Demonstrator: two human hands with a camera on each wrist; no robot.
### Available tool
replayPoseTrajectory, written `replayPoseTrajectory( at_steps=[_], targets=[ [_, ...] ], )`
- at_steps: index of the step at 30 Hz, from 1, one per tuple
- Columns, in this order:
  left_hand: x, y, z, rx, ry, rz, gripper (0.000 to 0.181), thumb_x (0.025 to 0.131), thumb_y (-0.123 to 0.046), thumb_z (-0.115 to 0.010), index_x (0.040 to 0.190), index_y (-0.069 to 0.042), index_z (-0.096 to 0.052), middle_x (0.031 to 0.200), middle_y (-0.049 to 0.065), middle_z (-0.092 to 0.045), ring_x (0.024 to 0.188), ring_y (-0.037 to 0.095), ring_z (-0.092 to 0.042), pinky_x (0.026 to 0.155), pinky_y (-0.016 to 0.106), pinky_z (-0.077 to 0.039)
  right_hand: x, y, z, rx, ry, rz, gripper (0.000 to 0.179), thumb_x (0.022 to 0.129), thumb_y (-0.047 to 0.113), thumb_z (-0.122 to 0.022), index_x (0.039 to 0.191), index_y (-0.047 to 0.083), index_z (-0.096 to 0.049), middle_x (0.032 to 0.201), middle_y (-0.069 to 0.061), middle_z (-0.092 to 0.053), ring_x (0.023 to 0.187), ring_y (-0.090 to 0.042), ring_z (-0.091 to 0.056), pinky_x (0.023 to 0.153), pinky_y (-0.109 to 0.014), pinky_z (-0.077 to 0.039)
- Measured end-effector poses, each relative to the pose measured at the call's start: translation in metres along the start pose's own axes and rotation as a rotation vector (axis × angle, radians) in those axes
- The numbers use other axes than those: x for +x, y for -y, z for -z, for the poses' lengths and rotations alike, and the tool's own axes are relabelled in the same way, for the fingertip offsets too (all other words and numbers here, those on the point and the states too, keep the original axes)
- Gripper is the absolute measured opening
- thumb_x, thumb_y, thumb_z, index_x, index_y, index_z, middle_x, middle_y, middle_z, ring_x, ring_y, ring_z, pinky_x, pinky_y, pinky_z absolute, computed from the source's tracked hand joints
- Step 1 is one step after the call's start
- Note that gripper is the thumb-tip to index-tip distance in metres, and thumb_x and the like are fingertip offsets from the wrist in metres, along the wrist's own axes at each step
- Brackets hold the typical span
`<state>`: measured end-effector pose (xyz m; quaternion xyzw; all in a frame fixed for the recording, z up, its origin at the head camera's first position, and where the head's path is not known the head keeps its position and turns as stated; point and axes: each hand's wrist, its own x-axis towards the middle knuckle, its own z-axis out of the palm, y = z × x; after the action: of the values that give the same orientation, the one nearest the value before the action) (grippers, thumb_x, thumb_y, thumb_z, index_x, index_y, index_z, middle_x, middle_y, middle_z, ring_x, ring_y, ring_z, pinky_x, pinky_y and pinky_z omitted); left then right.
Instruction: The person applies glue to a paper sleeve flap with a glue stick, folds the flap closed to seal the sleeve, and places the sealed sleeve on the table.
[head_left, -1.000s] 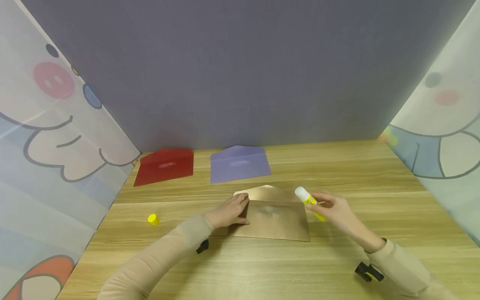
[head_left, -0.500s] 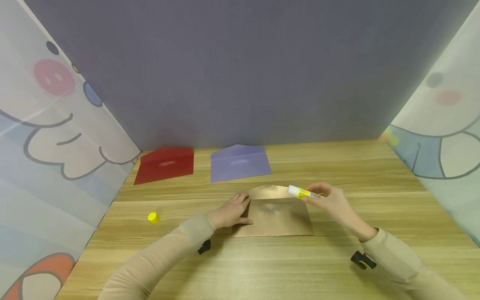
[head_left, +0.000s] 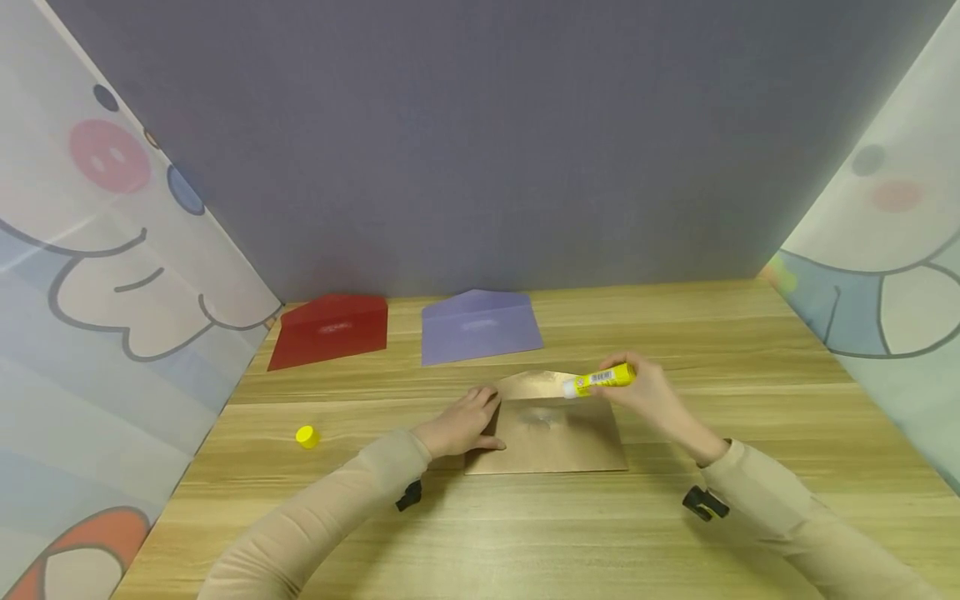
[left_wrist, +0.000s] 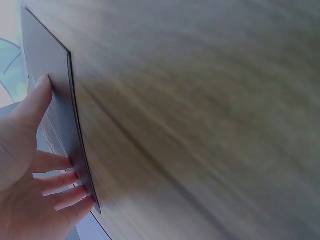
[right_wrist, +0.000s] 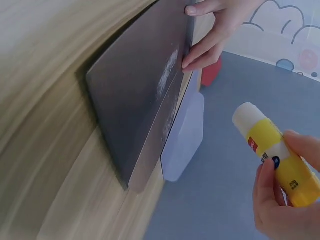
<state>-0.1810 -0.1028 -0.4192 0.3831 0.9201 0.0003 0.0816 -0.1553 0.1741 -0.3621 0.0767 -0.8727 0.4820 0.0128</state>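
Note:
A brown, shiny envelope (head_left: 562, 446) lies on the table, its flap unfolded away from the person, with a whitish smear on its body near the fold. My left hand (head_left: 461, 423) rests on the envelope's left end, thumb and fingers spread; the left wrist view shows the fingertips (left_wrist: 82, 200) along its edge. In my right hand (head_left: 648, 398) a yellow glue stick (head_left: 603, 380) is pinched between thumb and fingers, its white end tilted toward the flap. Seen from the right wrist, the glue stick (right_wrist: 280, 157) appears apart from the paper.
A yellow cap (head_left: 307, 437) stands on the table to the left. Farther back lie a red envelope (head_left: 330, 335) and a purple envelope (head_left: 480, 332), both flaps unfolded and each with a whitish smear. A grey panel (head_left: 495, 150) rises behind the table.
The glue stick in my right hand has moved left over the flap, its white end tipping from upward to down-left. The brown envelope shifted slightly and straightened early on; my left hand stays on it.

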Motion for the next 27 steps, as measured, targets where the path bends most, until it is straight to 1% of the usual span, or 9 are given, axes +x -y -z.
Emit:
replayPoseTrajectory(
  at_steps=[3, 7, 9, 12, 16, 21, 23, 27],
  targets=[
    [0.0, 0.0, -0.001, 0.002, -0.002, 0.004, 0.08, 0.081, -0.051, -0.052, 0.131, 0.009, -0.033, 0.134, 0.021, -0.031, 0.124, 0.033, -0.03, 0.104, 0.037, -0.028, 0.003, 0.001, -0.003, 0.054, -0.01, -0.041, 0.043, 0.073, 0.009, -0.071, 0.106, -0.009, -0.05, 0.095, -0.022, -0.055, 0.071, -0.017, -0.053, 0.054, -0.019, -0.047],
    [0.0, -0.001, 0.0, -0.006, -0.005, 0.005, 0.08, 0.081, -0.051, -0.052, 0.13, 0.01, -0.034, 0.134, 0.021, -0.032, 0.124, 0.033, -0.03, 0.104, 0.037, -0.028, 0.007, 0.003, -0.006, 0.116, -0.014, -0.104, 0.049, 0.075, 0.017, -0.07, 0.111, -0.009, -0.049, 0.103, -0.023, -0.057, 0.084, -0.022, -0.057, 0.068, -0.022, -0.049],
    [0.0, -0.001, 0.001, -0.01, -0.005, 0.004, 0.08, 0.081, -0.05, -0.053, 0.13, 0.01, -0.034, 0.133, 0.021, -0.033, 0.124, 0.033, -0.03, 0.104, 0.037, -0.028, 0.009, 0.004, -0.008, 0.128, -0.017, -0.121, 0.05, 0.076, 0.02, -0.07, 0.112, -0.008, -0.051, 0.105, -0.021, -0.058, 0.089, -0.023, -0.057, 0.074, -0.025, -0.048],
    [0.0, -0.001, 0.001, -0.012, 0.0, 0.006, 0.08, 0.081, -0.05, -0.053, 0.131, 0.009, -0.034, 0.134, 0.02, -0.033, 0.124, 0.033, -0.03, 0.104, 0.037, -0.027, 0.011, 0.006, -0.012, 0.134, -0.018, -0.133, 0.047, 0.076, 0.024, -0.069, 0.108, -0.006, -0.055, 0.102, -0.02, -0.06, 0.088, -0.023, -0.057, 0.076, -0.029, -0.047],
    [0.0, -0.001, 0.001, -0.017, 0.004, 0.009, 0.08, 0.081, -0.05, -0.053, 0.131, 0.009, -0.033, 0.134, 0.02, -0.032, 0.124, 0.033, -0.03, 0.104, 0.037, -0.027, 0.014, 0.007, -0.021, 0.143, 0.004, -0.078, 0.04, 0.075, 0.021, -0.07, 0.102, -0.006, -0.059, 0.098, -0.019, -0.063, 0.086, -0.025, -0.059, 0.074, -0.031, -0.049],
    [0.001, -0.001, 0.0, -0.016, 0.012, 0.013, 0.08, 0.081, -0.05, -0.052, 0.131, 0.009, -0.033, 0.135, 0.02, -0.031, 0.125, 0.033, -0.029, 0.105, 0.038, -0.026, 0.015, 0.005, -0.033, 0.094, 0.049, 0.045, 0.03, 0.073, 0.016, -0.072, 0.093, -0.004, -0.061, 0.09, -0.017, -0.065, 0.081, -0.027, -0.062, 0.068, -0.03, -0.052],
    [0.001, -0.001, 0.0, -0.012, 0.015, 0.012, 0.08, 0.081, -0.051, -0.052, 0.132, 0.009, -0.033, 0.135, 0.02, -0.031, 0.125, 0.033, -0.029, 0.105, 0.038, -0.026, 0.015, 0.004, -0.038, 0.062, 0.071, 0.086, 0.028, 0.074, 0.015, -0.071, 0.092, -0.003, -0.06, 0.089, -0.016, -0.065, 0.081, -0.028, -0.062, 0.068, -0.029, -0.053],
    [0.0, 0.0, 0.0, -0.011, 0.014, 0.007, 0.079, 0.082, -0.05, -0.051, 0.132, 0.009, -0.032, 0.135, 0.02, -0.031, 0.125, 0.033, -0.029, 0.105, 0.037, -0.026, 0.016, 0.002, -0.047, 0.053, 0.134, 0.134, 0.024, 0.075, 0.012, -0.07, 0.091, -0.003, -0.059, 0.088, -0.013, -0.063, 0.084, -0.029, -0.061, 0.069, -0.027, -0.053]
  ],
)
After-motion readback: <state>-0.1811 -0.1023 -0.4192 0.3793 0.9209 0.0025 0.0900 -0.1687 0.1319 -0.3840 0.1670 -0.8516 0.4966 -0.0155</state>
